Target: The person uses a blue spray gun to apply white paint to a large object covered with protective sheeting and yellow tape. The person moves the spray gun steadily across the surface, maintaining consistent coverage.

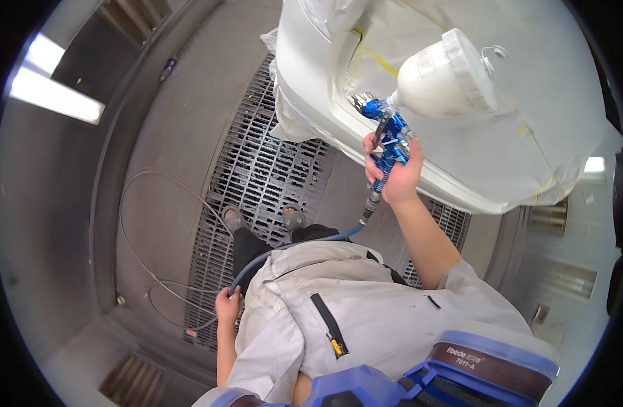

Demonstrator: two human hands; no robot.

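Note:
My right hand (401,173) is wrapped round the grip of a blue and silver spray gun (391,129), raised in front of me. A large white paint cup (433,80) sits on the gun, leaning to the right. The nozzle points toward the edge of a white vehicle body panel (311,64), a short way apart from it. From the base of the grip a blue-grey air hose (284,245) curves across my waist to the left. Low at my left side, my left hand (228,305) is closed round this hose.
Clear plastic sheeting (474,152) with yellow tape covers much of the vehicle. Under my feet runs a metal floor grating (257,183). A thinner stretch of hose (131,234) loops over the grey floor at left. Respirator parts (498,363) show at the lower edge.

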